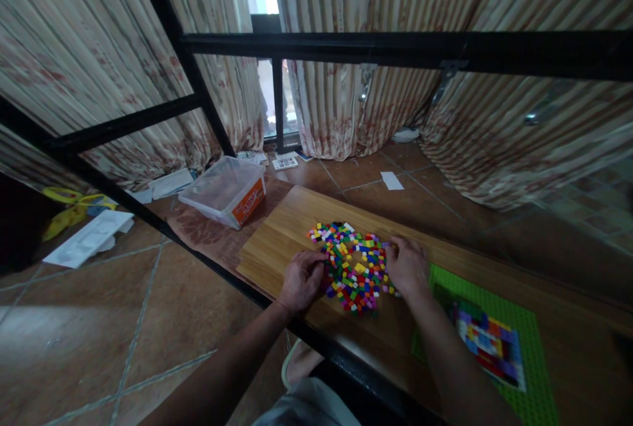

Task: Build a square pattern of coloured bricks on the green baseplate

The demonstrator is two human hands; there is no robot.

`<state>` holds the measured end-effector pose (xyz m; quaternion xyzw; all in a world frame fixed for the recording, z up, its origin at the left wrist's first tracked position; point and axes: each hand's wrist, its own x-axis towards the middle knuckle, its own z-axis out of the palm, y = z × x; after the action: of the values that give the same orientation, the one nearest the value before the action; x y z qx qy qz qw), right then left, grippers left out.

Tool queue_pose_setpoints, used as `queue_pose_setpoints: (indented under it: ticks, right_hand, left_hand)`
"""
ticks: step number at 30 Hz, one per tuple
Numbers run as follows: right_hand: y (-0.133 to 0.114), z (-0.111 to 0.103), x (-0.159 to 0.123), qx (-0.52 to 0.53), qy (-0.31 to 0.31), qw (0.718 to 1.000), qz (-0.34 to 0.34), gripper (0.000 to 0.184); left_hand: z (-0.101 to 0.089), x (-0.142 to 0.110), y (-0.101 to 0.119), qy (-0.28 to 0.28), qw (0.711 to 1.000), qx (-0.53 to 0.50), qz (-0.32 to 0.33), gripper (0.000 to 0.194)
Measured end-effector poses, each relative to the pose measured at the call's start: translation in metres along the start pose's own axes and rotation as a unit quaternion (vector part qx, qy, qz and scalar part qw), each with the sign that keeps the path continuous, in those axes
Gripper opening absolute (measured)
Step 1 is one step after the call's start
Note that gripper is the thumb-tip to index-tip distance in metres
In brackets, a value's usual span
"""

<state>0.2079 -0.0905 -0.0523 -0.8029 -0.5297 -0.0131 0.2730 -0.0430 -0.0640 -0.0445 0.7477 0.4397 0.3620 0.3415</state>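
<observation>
A loose pile of small toy building bricks (353,264) in many colours is spread over a wooden board. At the pile's left edge is my left hand (302,279), thumb and forefinger drawn together at the bricks; anything between them is too small to make out. My right hand (408,264) reaches the pile's right edge with its fingers bent in, their tips partly hidden. Under and beside my right forearm lies a green studded baseplate (531,334). It carries a block of joined bricks (487,343) in several colours, partly covered by the forearm.
A clear plastic box (222,185) with an orange label stands beyond the board (277,228) on the left. A black metal frame (356,50) crosses the view. White packaging (89,238), a yellow object (69,212) and papers (392,181) lie on the tiled floor, before long curtains.
</observation>
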Motion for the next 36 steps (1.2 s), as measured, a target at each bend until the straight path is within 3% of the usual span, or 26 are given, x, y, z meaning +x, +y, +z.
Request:
queue_pose_setpoints:
  ticks: [4, 11, 17, 21, 25, 30, 36]
  right_hand:
    - [0.000, 0.003, 0.000, 0.004, -0.022, 1.000, -0.019, 0.034]
    - [-0.016, -0.005, -0.025, 0.051, -0.059, 0.996, -0.039, 0.033]
    - [-0.045, -0.021, -0.027, 0.147, -0.175, 0.973, -0.038, 0.035]
    - [-0.050, -0.016, -0.006, 0.140, -0.121, 0.983, -0.020, 0.036]
    - [-0.038, 0.000, 0.018, 0.105, -0.063, 0.992, -0.020, 0.040]
    - [-0.027, 0.009, 0.018, 0.111, -0.099, 0.988, -0.051, 0.038]
    - [-0.033, -0.001, -0.007, 0.138, -0.140, 0.978, -0.068, 0.035]
  left_hand:
    - [0.000, 0.000, -0.001, 0.008, 1.000, -0.003, 0.003, 0.022]
    - [0.000, -0.001, 0.000, 0.006, 1.000, -0.009, -0.002, 0.022]
    - [0.000, -0.002, 0.000, 0.007, 1.000, -0.005, -0.003, 0.022]
    - [0.001, -0.002, -0.002, 0.016, 1.000, -0.015, -0.007, 0.023]
    - [0.002, -0.002, -0.003, 0.023, 0.999, -0.028, -0.010, 0.023]
    - [0.001, -0.001, -0.004, 0.017, 1.000, -0.026, -0.006, 0.024]
    - [0.001, -0.001, -0.003, 0.013, 1.000, -0.020, -0.013, 0.024]
